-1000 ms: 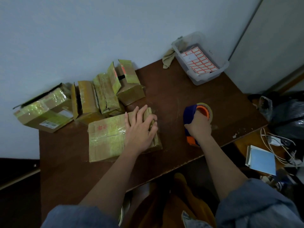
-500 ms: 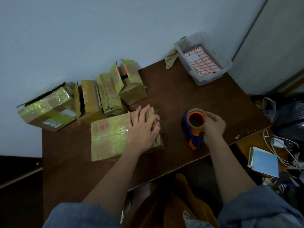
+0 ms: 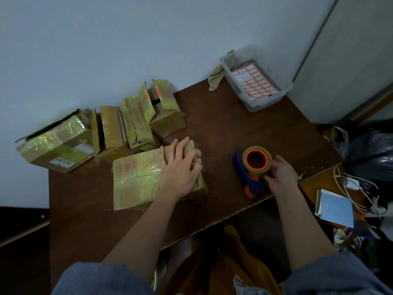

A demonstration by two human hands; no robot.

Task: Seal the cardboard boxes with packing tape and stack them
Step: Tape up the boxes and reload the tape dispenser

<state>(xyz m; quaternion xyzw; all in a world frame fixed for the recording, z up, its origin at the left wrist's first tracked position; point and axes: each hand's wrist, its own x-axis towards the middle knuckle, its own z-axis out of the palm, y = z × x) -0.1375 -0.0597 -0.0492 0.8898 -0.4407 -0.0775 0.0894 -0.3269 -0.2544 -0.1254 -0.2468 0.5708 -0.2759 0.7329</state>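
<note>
Brown wooden table [image 3: 212, 133], set into a corner of pale walls; holdings as follows

Cardboard box [image 3: 138, 177], flat, near the front edge, left of centre; top glossy with yellowish tape, red printed characters near its far left corner; left hand [image 3: 180, 167] rests palm-down on its right half, fingers straight and slightly spread, fingertips reaching the far right edge

Tape dispenser [image 3: 251, 169], blue body with orange handle end, lying on its side right of the box and apart from it; tape roll [image 3: 257, 159], tan on an orange core, hole facing up; right hand [image 3: 280, 177] just beside it on the right, fingers curled against the roll's near right side; whether they grip or only touch it cannot be told

Row of four further cardboard boxes along the back left, by the wall: leftmost box [image 3: 55, 143], overhanging the table's left edge, white shipping label on its near side, flap raised at the back; second box [image 3: 110, 133], standing on edge, dark gap showing; third box [image 3: 136, 124], tilted, leaning among its neighbours; fourth box [image 3: 165, 111], flaps standing up, orange markings on the flap

Clear plastic bin [image 3: 282, 92], back right corner; sheet of orange-bordered labels [image 3: 255, 81] inside; tan cloth [image 3: 215, 78] just beside its left end

Off the table, right: blue-covered notebook [image 3: 336, 209]; white cables [image 3: 357, 194]; dark bag [image 3: 372, 154]
</note>
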